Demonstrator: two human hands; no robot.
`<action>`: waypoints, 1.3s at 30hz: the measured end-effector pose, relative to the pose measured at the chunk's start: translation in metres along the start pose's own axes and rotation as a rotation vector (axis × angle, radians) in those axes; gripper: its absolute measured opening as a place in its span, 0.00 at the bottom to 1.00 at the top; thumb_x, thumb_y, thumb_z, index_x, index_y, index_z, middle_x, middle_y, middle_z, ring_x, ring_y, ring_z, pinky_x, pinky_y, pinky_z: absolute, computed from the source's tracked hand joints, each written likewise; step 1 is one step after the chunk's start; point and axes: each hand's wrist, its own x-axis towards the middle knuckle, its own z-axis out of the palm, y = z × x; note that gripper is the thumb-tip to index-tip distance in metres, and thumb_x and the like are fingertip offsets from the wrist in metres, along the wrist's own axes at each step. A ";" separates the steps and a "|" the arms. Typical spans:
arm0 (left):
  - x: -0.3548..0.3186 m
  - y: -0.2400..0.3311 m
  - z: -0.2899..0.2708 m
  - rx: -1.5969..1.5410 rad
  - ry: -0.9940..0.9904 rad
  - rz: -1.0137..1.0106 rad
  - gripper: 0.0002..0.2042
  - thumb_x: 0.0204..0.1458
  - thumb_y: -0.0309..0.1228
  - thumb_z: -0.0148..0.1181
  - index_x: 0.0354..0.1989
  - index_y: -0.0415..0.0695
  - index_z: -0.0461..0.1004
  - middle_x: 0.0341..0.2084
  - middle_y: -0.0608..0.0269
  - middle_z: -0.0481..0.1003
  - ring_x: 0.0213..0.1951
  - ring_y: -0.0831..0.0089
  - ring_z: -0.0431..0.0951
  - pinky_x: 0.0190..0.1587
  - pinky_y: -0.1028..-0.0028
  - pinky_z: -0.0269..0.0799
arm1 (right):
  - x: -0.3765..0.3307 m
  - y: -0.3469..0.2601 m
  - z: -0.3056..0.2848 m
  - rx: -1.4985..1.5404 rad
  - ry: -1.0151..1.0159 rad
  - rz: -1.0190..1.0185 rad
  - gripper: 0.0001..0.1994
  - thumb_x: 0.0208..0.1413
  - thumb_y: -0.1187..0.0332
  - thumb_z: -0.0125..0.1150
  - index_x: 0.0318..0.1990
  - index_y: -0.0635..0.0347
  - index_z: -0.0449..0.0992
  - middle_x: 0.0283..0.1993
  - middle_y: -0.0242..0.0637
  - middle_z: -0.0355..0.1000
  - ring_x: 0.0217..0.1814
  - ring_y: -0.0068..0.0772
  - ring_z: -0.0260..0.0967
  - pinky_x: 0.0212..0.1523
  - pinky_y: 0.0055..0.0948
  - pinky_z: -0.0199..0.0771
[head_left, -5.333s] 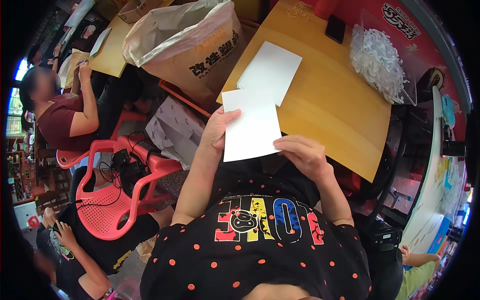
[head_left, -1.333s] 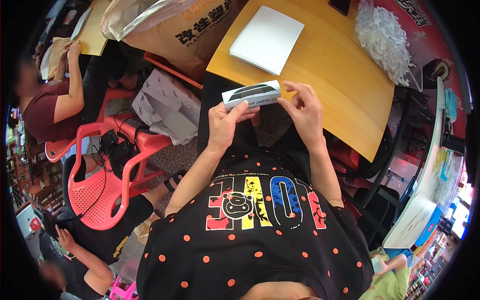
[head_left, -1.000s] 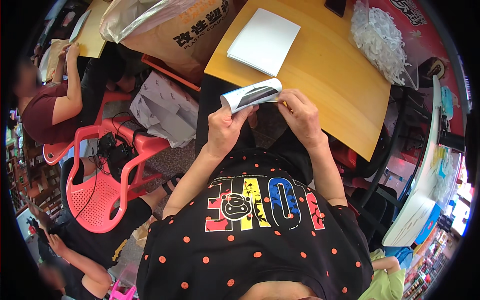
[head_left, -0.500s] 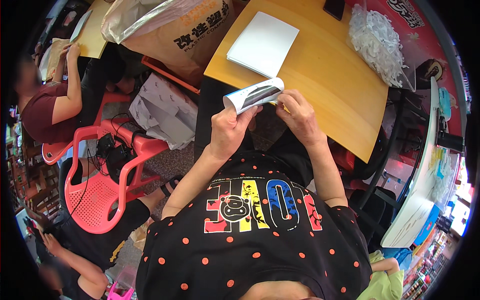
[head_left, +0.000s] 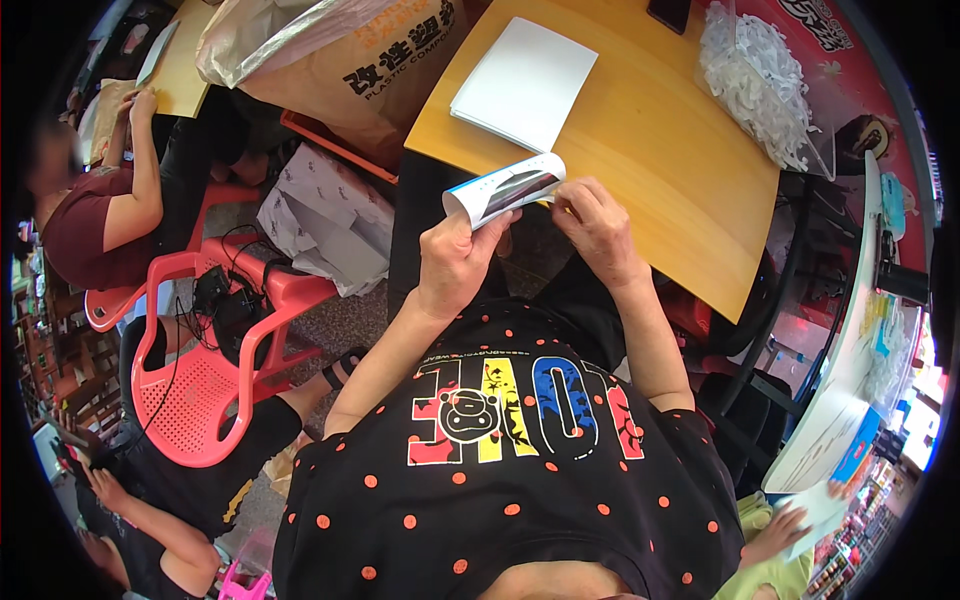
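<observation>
Orange-brown wooden tabletop [head_left: 640,130] carries a flat stack of white sheets [head_left: 525,82], while at its near edge the left hand [head_left: 455,262] and right hand [head_left: 598,225] pinch a half-folded white paper piece [head_left: 505,190], its fold seemingly unfinished.

Your left hand [head_left: 455,262] is covering the near end of the folded sheet [head_left: 505,188], your right hand [head_left: 597,228] is hiding its other end, and the counter's [head_left: 650,150] far edge is running out of view.
</observation>
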 end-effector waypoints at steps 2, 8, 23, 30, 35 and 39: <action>0.000 -0.003 0.000 0.018 0.012 0.038 0.11 0.57 0.22 0.61 0.48 0.35 0.77 0.33 0.55 0.83 0.33 0.70 0.84 0.34 0.74 0.78 | 0.000 -0.001 -0.001 0.114 0.005 0.095 0.08 0.49 0.79 0.64 0.36 0.61 0.75 0.33 0.37 0.71 0.34 0.36 0.72 0.34 0.30 0.73; 0.004 -0.002 -0.011 0.124 -0.031 0.182 0.11 0.54 0.21 0.63 0.46 0.36 0.77 0.33 0.54 0.82 0.32 0.65 0.84 0.34 0.72 0.77 | 0.008 0.000 -0.022 0.576 -0.064 0.571 0.07 0.57 0.71 0.65 0.39 0.65 0.79 0.31 0.26 0.73 0.32 0.17 0.66 0.33 0.20 0.67; 0.008 -0.009 -0.018 0.203 -0.137 0.289 0.14 0.51 0.21 0.65 0.47 0.38 0.77 0.32 0.55 0.80 0.32 0.60 0.82 0.32 0.70 0.78 | 0.008 0.012 -0.019 0.518 -0.364 0.687 0.09 0.58 0.67 0.63 0.33 0.66 0.78 0.27 0.25 0.71 0.30 0.14 0.63 0.32 0.20 0.65; 0.006 -0.015 -0.019 0.314 -0.160 0.340 0.14 0.50 0.19 0.65 0.46 0.36 0.76 0.31 0.54 0.80 0.32 0.59 0.82 0.33 0.69 0.78 | 0.009 0.001 -0.022 0.482 -0.301 0.690 0.07 0.59 0.70 0.60 0.31 0.64 0.76 0.27 0.20 0.67 0.29 0.11 0.59 0.30 0.18 0.61; 0.006 -0.022 -0.021 0.311 -0.082 0.359 0.14 0.50 0.20 0.65 0.45 0.36 0.77 0.32 0.53 0.80 0.32 0.58 0.82 0.34 0.68 0.78 | 0.009 -0.010 -0.032 0.583 -0.196 0.713 0.08 0.59 0.69 0.62 0.33 0.65 0.78 0.28 0.21 0.70 0.30 0.11 0.62 0.31 0.17 0.63; 0.008 -0.016 -0.020 0.301 -0.097 0.359 0.13 0.49 0.20 0.65 0.45 0.36 0.77 0.32 0.52 0.80 0.32 0.57 0.82 0.34 0.67 0.78 | 0.009 0.005 -0.023 0.574 -0.139 0.727 0.10 0.58 0.66 0.64 0.35 0.66 0.80 0.29 0.23 0.73 0.30 0.12 0.64 0.32 0.19 0.65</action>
